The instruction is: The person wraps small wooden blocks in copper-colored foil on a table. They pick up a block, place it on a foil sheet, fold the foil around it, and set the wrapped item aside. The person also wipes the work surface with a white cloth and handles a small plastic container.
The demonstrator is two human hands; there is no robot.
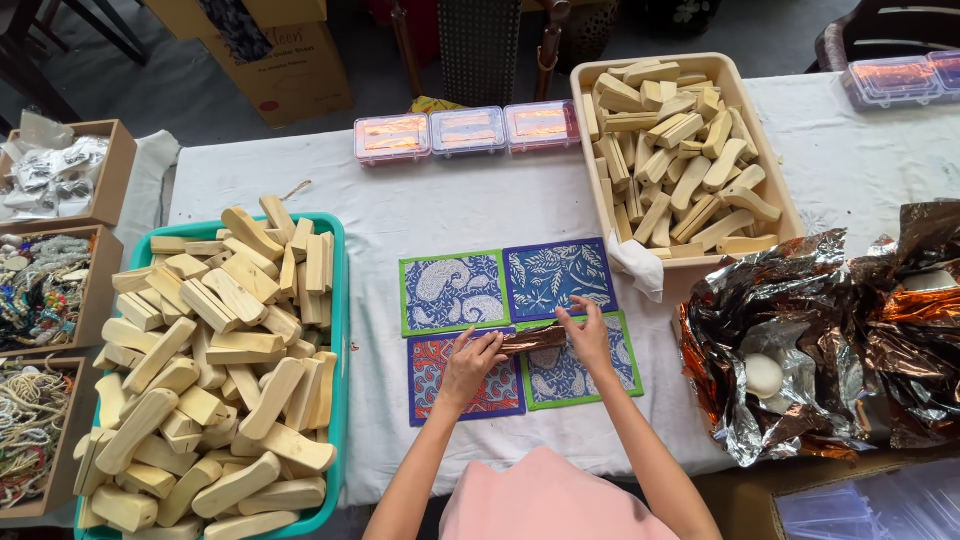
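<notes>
My left hand and my right hand both press on a small copper-coloured foil-wrapped piece, one hand at each end. The piece lies on four patterned cloth mats: a green-edged blue one, a dark blue leaf one, a red one and a green-edged one. They lie in a square on the white tablecloth.
A teal basket heaped with wooden blocks stands at left, a beige tub of blocks at back right. Crumpled copper foil lies at right. Three clear boxes sit at the back. Cardboard boxes of beads line the left edge.
</notes>
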